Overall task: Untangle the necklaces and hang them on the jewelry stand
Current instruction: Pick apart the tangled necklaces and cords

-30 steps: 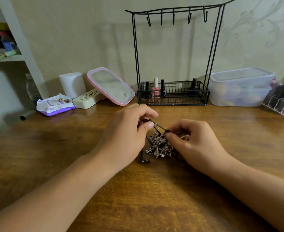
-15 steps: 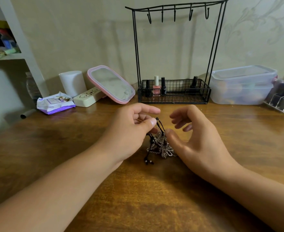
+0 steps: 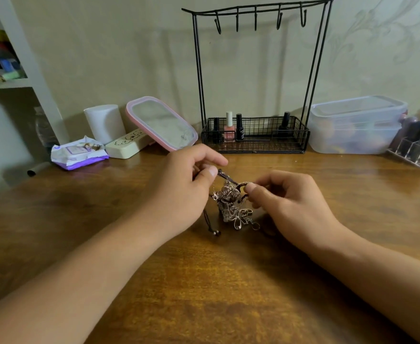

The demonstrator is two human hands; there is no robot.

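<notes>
A single wide-angle view comes from a camera worn on the person's head, looking forward and down across the wooden table (image 3: 204, 306). Both forearms enter from the near edge, the left hand (image 3: 181, 192) and right hand (image 3: 295, 209) meeting close below the lens at centre. The far wall bounds the view, with the jewelry stand (image 3: 253, 78) standing against it; straight lines bow toward the edges.

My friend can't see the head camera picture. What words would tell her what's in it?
Two hands, left hand and right hand, pinch a dark cord over a tangled clump of necklaces on a wooden table. Behind stands a black wire jewelry stand with bare hooks and nail polish bottles in its basket.
</notes>
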